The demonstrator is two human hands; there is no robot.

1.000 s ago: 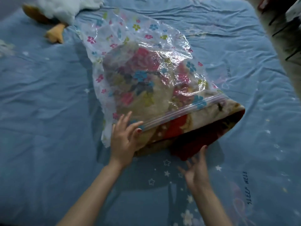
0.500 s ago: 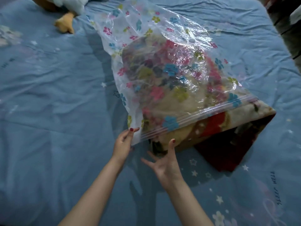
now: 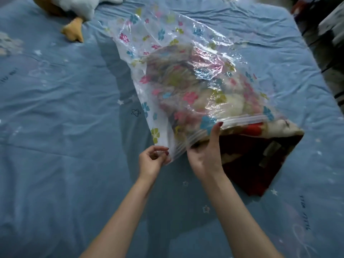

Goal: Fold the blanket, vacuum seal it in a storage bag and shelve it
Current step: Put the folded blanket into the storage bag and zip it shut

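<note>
A clear storage bag [image 3: 167, 43] printed with small coloured flowers lies on the blue bed, its zip mouth toward me. A folded blanket [image 3: 260, 155], cream and red on top and dark red underneath, is mostly inside; its near end sticks out of the mouth at the right. My left hand [image 3: 154, 161] pinches the near left corner of the bag's mouth. My right hand [image 3: 206, 153] grips the mouth's upper edge, thumb up on the zip strip and fingers tucked inside against the blanket.
The blue star-print bedsheet [image 3: 65, 127] covers the whole bed. A white and orange plush toy [image 3: 74, 10] lies at the far left. Dark furniture [image 3: 331, 43] stands past the bed's right edge.
My right hand moved up from under the blanket's end to take the bag's mouth edge. My left hand stayed on the corner, now pinching it. The view shifted left.
</note>
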